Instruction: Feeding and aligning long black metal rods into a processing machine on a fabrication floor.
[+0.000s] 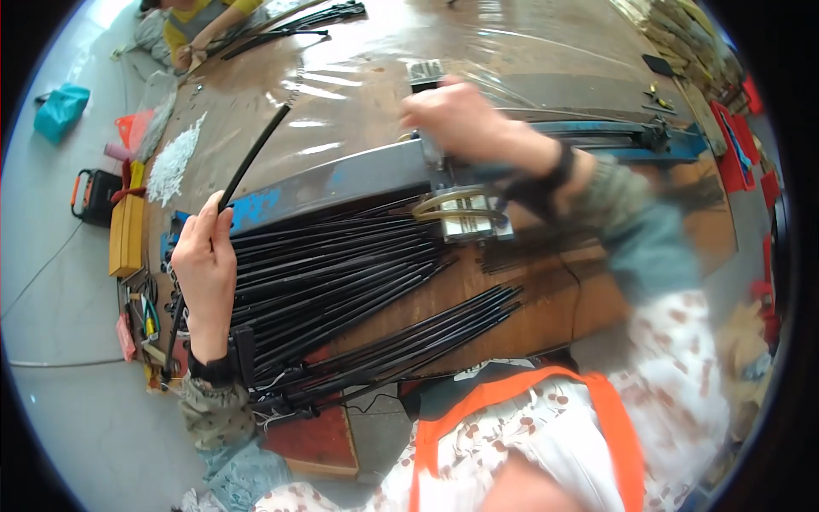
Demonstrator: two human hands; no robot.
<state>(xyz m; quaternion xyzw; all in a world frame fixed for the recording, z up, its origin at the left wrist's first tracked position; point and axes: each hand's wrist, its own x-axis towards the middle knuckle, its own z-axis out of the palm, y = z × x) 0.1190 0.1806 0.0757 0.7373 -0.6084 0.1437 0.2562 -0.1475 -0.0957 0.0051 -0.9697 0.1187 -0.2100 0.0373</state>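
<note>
My left hand (205, 247) pinches a thin black rod (256, 154), which slants up and away from the fingers. A faint coiled strand shows beyond the rod's far tip. Above the bench-mounted fixture (467, 218), with its metal block and pale looped hose, my right hand (456, 115) is curled closed. Whatever lies in those fingers is hidden, and the right forearm is smeared by motion. Just beyond the right knuckles stands a small slotted metal block (425, 75). Many black rods (341, 264) lie side by side between the left hand and the fixture.
Nearer me lies a second bundle of black rods (426, 328). A long grey metal beam (341, 183) crosses the table. White small pieces (177, 162) are heaped at left, by a yellow box (126, 235) and pliers (150, 322). Another person's hand (183, 56) is at far left.
</note>
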